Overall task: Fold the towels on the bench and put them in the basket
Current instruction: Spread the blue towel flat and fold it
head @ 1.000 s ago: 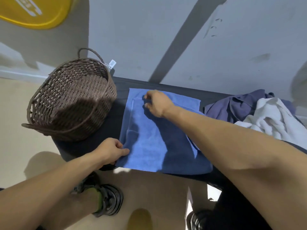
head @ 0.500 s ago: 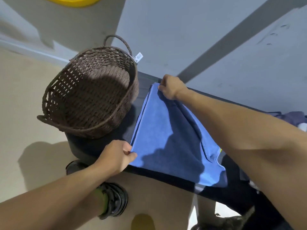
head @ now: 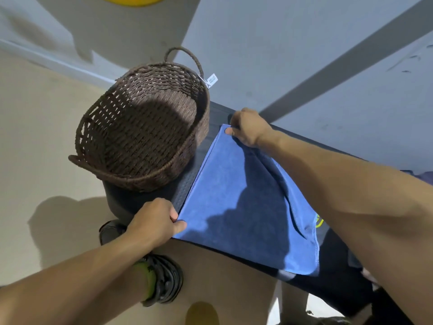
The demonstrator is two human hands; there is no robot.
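On the dark bench (head: 201, 184), just right of the basket (head: 140, 137), lies a blue towel (head: 234, 207), folded over, top layer rumpled toward its right side. Left hand (head: 154, 221) pinches the near left corner, thumb on top. Right hand (head: 248, 130) grips the far left corner, fingers curled round the edge.

Progress, as judged: early. Basket holds nothing visible. This towel is mid-fold, likely needing another fold or a smoothing, then the transfer. A sliver of purple cloth (head: 421, 175) at the right edge suggests more laundry waiting.

Writing: white tag (head: 211, 80) hangs off the basket handle, print too small to read. Yellow-green mark (head: 319, 222) beside the towel's right edge, not legible.
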